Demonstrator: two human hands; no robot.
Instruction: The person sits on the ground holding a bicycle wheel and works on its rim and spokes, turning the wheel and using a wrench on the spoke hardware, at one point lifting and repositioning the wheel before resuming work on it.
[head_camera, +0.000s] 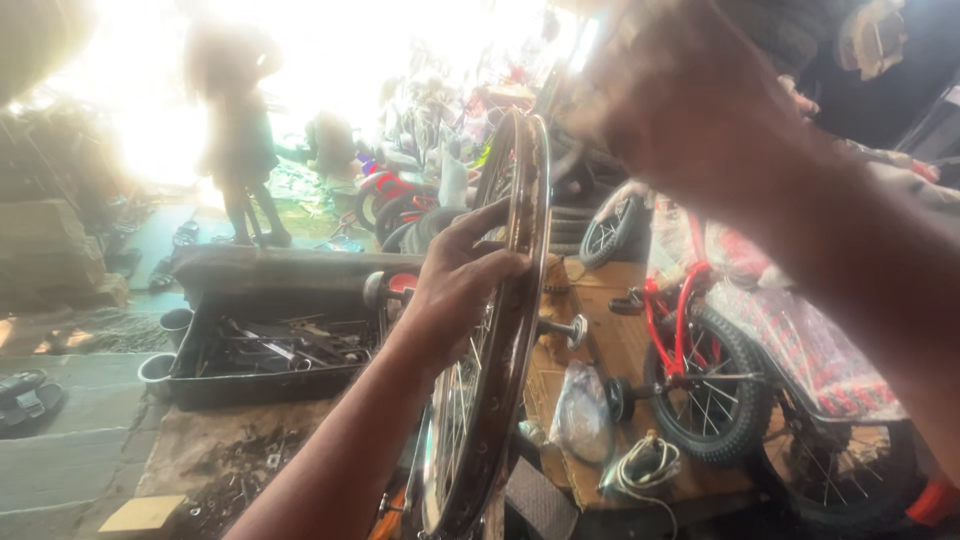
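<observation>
Left hand (462, 285): clasps the rim (500, 330) from the left, fingers curled over its edge, thumb up along the metal.
Right hand (690, 110): raised close to the camera, upper right, blurred; cannot tell whether it is clenched or loose, or whether it touches the rim's top.
Rim: bare bicycle wheel, rusty brown, seen nearly edge-on and upright at centre frame, running from the top centre down to the bottom edge.
Spokes (460, 400): thin and shiny, showing on the rim's left face below the left hand.
Axle (562, 328): sticks out to the right of the rim at mid-height, with a round nut at its end.
Toolbox (270, 345): dark open tray, left of the rim, full of spanners and small metal parts; sits on a dusty desk (220, 455).
Cups (165, 345): two small metal ones just beside the toolbox's left end.
Board (610, 350): wooden, right of the rim, carrying a clear plastic bag (583, 410) and a coil of white cord (640, 465).
Red bike (700, 370): small, knobbly tyre, just right of the board, partly wrapped in patterned plastic.
Background: person (235, 130) standing in strong glare, upper left; more bikes and tyres (420, 205) stacked behind.
Sandals (25, 395): on the floor, far left.
</observation>
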